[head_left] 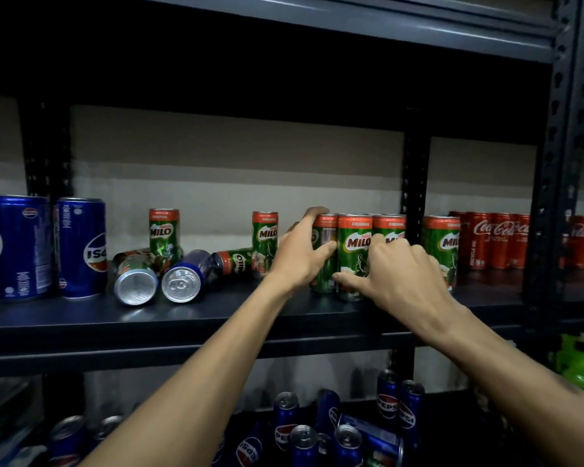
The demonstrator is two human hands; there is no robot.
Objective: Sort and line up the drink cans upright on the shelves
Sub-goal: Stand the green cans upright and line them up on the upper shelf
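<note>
My left grip (300, 254) was curled round a Milo can (325, 264) in the row near the shelf's (216, 318) front edge, and my right grip (402, 269) seemed, in the dim light, to pinch the next Milo can (353, 261), so one careless sideways shove could have toppled the tight row over that edge.

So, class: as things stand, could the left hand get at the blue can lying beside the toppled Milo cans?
Probably yes: the left hand would first release its Milo can; the blue can lies near the open front of the shelf, nothing between.
</note>
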